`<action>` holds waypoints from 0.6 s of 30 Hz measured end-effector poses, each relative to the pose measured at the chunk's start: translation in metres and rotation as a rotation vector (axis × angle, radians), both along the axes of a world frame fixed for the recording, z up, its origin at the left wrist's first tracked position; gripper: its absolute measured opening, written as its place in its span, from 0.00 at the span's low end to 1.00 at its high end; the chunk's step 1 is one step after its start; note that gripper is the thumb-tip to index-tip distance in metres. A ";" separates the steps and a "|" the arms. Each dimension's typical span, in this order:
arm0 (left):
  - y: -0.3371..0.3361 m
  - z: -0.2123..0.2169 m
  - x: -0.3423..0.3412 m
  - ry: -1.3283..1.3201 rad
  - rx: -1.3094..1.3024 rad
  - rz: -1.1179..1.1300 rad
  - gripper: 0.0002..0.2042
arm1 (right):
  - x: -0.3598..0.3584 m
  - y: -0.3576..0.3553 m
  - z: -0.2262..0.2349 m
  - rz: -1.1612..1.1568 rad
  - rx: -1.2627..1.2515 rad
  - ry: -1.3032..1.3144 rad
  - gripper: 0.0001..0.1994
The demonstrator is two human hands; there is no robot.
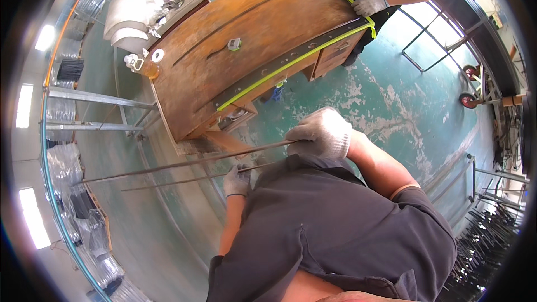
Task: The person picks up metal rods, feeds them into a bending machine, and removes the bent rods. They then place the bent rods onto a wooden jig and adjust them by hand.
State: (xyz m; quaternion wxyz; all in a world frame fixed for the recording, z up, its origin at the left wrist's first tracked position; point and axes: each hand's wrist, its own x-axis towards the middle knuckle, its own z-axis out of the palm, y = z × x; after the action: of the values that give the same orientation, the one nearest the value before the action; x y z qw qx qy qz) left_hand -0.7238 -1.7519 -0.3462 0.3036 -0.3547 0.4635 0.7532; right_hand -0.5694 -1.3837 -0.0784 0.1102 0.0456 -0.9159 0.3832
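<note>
Two long, thin dark strips run out to the left in front of my body. My right hand (321,132), in a pale knit glove, is closed around the near end of the upper strip (190,163). Lower down, my gloved left hand (237,181) is closed on the lower strip (173,182) close to my torso; its fingers are partly hidden. Both strips reach past the near corner of a worn brown workbench (196,86). Whether the strips join behind my shirt, I cannot tell.
Across the bench, a co-worker's gloved hand (369,5) rests at a bright yellow-green strip (279,63) along its edge. A bottle of amber liquid (149,69) stands at the bench corner. Metal rails (100,96) stick out at left; a wheeled cart (469,99) stands right.
</note>
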 end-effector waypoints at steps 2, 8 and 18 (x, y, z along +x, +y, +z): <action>-0.005 0.006 -0.002 0.032 -0.006 0.012 0.05 | 0.003 0.004 -0.007 -0.021 -0.001 0.052 0.11; -0.057 -0.032 -0.022 0.186 0.087 -0.166 0.08 | 0.001 -0.005 -0.010 -0.036 0.022 0.061 0.11; -0.079 -0.049 -0.031 0.321 -0.228 -0.468 0.13 | -0.006 -0.035 -0.010 -0.083 0.010 -0.027 0.10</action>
State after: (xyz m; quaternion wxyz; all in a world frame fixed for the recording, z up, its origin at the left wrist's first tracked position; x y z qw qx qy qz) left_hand -0.7550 -1.8307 -0.3953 0.3500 -0.1467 0.6560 0.6524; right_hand -0.5755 -1.4192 -0.0881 0.1135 0.0033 -0.9203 0.3743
